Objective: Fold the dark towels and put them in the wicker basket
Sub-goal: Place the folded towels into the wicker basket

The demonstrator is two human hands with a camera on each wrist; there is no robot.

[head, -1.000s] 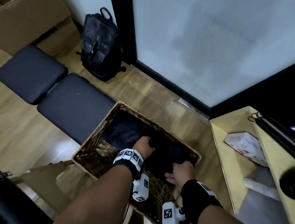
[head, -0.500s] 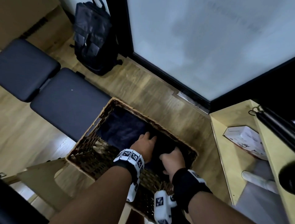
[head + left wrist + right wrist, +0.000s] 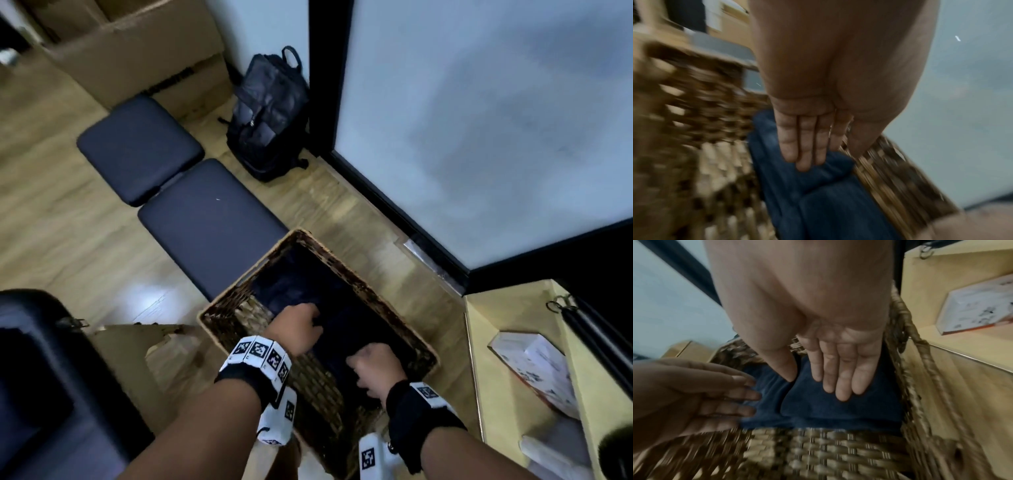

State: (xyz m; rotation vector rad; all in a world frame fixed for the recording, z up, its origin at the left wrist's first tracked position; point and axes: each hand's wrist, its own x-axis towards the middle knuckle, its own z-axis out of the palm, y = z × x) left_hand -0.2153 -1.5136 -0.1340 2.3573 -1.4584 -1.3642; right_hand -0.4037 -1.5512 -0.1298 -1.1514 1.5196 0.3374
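Observation:
The wicker basket (image 3: 359, 281) stands on the wood floor with dark blue towels (image 3: 291, 284) inside. Both my hands reach into its near right part. In the right wrist view my right hand (image 3: 818, 378) lies flat with straight fingers on a folded towel (image 3: 828, 410) against the basket wall (image 3: 828, 451). My left hand (image 3: 715, 394) hovers just left of it, fingers straight. The blurred left wrist view shows my left hand (image 3: 826, 151) with fingers together, touching a blue towel (image 3: 818, 203). In the head view my left hand (image 3: 298, 325) and right hand (image 3: 373, 366) hide part of the towels.
Two dark padded stools (image 3: 205, 226) (image 3: 137, 147) stand left of the basket, with a black backpack (image 3: 270, 113) and cardboard boxes (image 3: 137, 51) behind. A frosted panel in a black frame (image 3: 479, 120) is beyond. A wooden shelf (image 3: 486, 342) holding a white box (image 3: 534, 370) is close on the right.
Both hands have pushed the folded towel down into the basket's near right corner. The fingers that curled on it now lie straight. The head view has swung right.

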